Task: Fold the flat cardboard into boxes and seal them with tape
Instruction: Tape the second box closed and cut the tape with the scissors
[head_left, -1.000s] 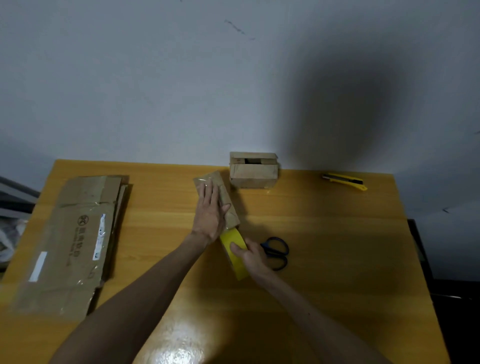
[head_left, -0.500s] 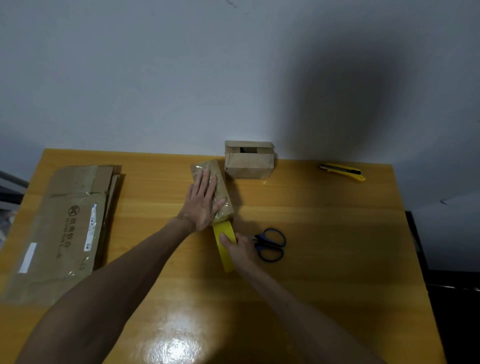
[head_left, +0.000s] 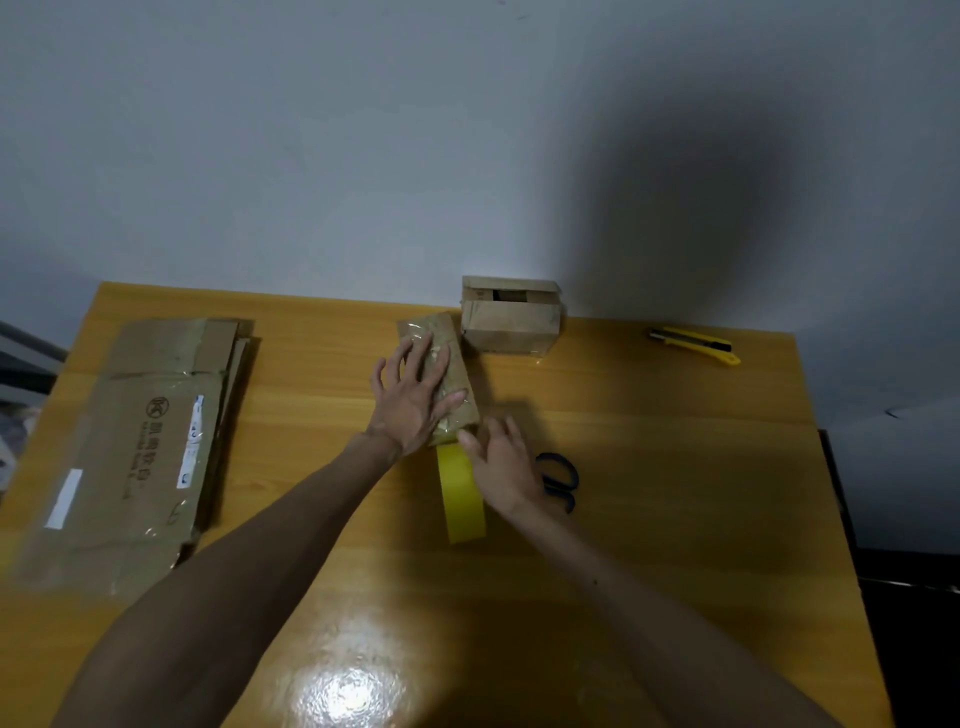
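Flat cardboard (head_left: 140, 447) is lying stacked along the left edge of the wooden table (head_left: 675, 467), with its printed face being shown upward. A folded box (head_left: 511, 325) is sitting at the middle of the far edge, against the wall, with a dark gap being shown in its top. Just beside it, toward the near left, a smaller tape-wrapped cardboard package (head_left: 457, 364) is being pressed onto the surface by the left hand (head_left: 413, 410), whose fingers are being held straight and spread apart over its top. Yellow tape (head_left: 460, 499) is running from the near end of this package toward the near edge. The right hand (head_left: 501, 467) is being laid over the far end of the tape where it is meeting the package, with fingers straight and close together and nothing being clamped. Black-handled scissors (head_left: 563, 480) are being partly hidden behind that hand, right of the tape. A yellow utility knife (head_left: 693, 345) is lying near the far right corner, well apart.
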